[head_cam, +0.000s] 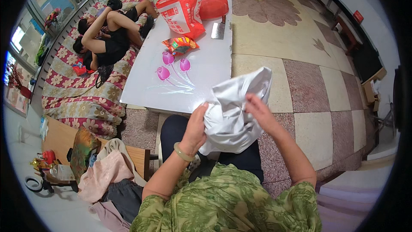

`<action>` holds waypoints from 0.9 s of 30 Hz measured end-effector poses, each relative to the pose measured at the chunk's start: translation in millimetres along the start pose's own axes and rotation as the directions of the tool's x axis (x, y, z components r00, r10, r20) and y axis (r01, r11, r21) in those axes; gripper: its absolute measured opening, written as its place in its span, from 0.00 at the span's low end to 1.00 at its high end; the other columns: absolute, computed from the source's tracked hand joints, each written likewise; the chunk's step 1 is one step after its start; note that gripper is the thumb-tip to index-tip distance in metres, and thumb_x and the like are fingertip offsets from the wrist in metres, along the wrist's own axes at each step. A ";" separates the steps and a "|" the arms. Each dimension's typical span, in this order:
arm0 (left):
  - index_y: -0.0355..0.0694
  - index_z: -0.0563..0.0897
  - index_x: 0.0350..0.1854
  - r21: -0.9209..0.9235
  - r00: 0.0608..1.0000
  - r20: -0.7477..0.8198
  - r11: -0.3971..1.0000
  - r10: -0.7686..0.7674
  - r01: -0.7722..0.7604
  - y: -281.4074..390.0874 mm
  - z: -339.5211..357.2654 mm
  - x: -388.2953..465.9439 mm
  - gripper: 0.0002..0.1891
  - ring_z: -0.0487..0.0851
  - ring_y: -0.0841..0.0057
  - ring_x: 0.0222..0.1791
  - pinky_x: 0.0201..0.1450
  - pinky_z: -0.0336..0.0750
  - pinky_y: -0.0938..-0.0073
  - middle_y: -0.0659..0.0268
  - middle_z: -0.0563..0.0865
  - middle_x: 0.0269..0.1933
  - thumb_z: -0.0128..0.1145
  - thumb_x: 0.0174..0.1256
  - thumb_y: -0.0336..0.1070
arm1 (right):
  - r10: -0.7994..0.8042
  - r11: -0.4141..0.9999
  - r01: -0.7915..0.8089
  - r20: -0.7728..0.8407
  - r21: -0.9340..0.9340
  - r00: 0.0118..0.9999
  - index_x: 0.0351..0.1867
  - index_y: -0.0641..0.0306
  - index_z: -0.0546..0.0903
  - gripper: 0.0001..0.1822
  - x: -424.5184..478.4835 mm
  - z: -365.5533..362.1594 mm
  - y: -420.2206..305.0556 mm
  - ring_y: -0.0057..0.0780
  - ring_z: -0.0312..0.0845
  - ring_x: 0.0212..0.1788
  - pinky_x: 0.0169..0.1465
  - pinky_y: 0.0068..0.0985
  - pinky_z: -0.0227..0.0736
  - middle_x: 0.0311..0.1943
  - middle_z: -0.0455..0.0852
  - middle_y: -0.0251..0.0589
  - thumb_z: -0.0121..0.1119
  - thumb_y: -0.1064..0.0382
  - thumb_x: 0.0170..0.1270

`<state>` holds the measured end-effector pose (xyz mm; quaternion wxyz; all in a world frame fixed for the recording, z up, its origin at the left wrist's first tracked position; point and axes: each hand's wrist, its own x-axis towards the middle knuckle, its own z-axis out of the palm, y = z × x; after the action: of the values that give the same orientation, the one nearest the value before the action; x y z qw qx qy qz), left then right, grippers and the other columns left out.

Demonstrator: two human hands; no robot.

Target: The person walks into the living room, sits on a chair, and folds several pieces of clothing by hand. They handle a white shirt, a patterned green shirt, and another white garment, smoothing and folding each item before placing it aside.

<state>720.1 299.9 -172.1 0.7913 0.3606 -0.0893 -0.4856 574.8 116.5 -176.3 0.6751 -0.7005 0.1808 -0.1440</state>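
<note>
A bunched white cloth garment (236,116) hangs over my lap, in front of the near table edge. My left hand (197,129), with a pale bangle at the wrist, grips its left side, thumb on top. On the other side my right hand (259,109) is against the fabric, its fingers blurred by motion; whether they pinch the cloth is unclear. One corner of the garment stands up to the right, above that hand.
On the low table (138,87) lie a red plastic bag (180,13), a red basket (214,4), a cleaver (218,30) and a snack bag (181,45). People (109,38) lie on the flowered sofa (83,96). Clothes (106,170) are heaped on a wooden surface (138,159) at left.
</note>
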 end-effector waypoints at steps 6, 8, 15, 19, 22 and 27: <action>0.33 0.77 0.55 0.250 0.995 0.069 0.964 0.074 -0.089 -2.5 17.2 -7.9 0.17 0.83 0.81 0.45 0.50 0.77 0.77 0.63 0.85 0.48 0.45 0.77 0.40 | 0.279 0.960 -0.255 0.296 -0.119 0.914 0.56 0.65 0.78 0.23 13.7 8.9 -6.8 0.19 0.75 0.46 0.52 0.21 0.70 0.44 0.83 0.32 0.63 0.56 0.63; 0.32 0.79 0.52 0.335 0.986 0.047 0.927 0.163 -0.169 1.1 5.4 -5.5 0.17 0.83 0.83 0.42 0.49 0.77 0.79 0.64 0.86 0.46 0.45 0.77 0.40 | 0.380 0.922 -0.337 0.290 -0.189 0.878 0.54 0.66 0.79 0.22 13.4 0.1 -31.9 0.18 0.76 0.43 0.51 0.21 0.71 0.42 0.84 0.32 0.65 0.58 0.62; 0.31 0.81 0.33 0.747 0.997 -0.004 0.663 0.072 -0.045 -15.0 -49.5 2.2 0.18 0.71 0.89 0.30 0.35 0.70 0.80 0.76 0.78 0.27 0.49 0.74 0.42 | 0.146 0.814 -0.266 0.261 0.517 0.954 0.57 0.67 0.77 0.20 -5.6 -13.5 -59.7 0.25 0.82 0.49 0.56 0.25 0.75 0.48 0.85 0.39 0.61 0.63 0.65; 0.34 0.82 0.34 0.839 0.983 -0.066 0.542 0.168 -0.036 -17.5 -58.4 4.4 0.16 0.72 0.90 0.32 0.37 0.71 0.83 0.77 0.78 0.30 0.49 0.75 0.42 | 0.186 0.796 -0.276 0.216 0.539 0.958 0.65 0.67 0.69 0.28 -1.4 0.3 -49.6 0.26 0.80 0.51 0.58 0.26 0.74 0.54 0.81 0.37 0.61 0.63 0.64; 0.33 0.82 0.39 0.860 0.956 -0.092 0.507 0.278 -0.064 -0.6 -57.2 6.1 0.15 0.76 0.87 0.32 0.39 0.73 0.82 0.73 0.80 0.28 0.49 0.75 0.42 | 0.180 0.892 -0.192 0.066 0.409 0.981 0.62 0.67 0.72 0.28 -1.6 -1.2 -42.1 0.29 0.80 0.50 0.54 0.26 0.75 0.51 0.82 0.37 0.62 0.59 0.62; 0.36 0.82 0.42 0.804 0.972 -0.095 0.592 0.214 -0.051 39.3 -106.1 45.2 0.14 0.79 0.83 0.33 0.39 0.74 0.82 0.68 0.82 0.33 0.51 0.73 0.43 | 0.081 0.680 -0.135 -0.110 -0.720 0.991 0.53 0.65 0.79 0.20 27.3 -16.3 43.1 0.43 0.83 0.41 0.46 0.37 0.75 0.38 0.86 0.52 0.58 0.58 0.62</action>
<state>823.1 324.2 -232.6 0.5863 0.7100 -0.2502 -0.2992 589.5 88.7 -219.7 0.3437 -0.8930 0.2871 -0.0448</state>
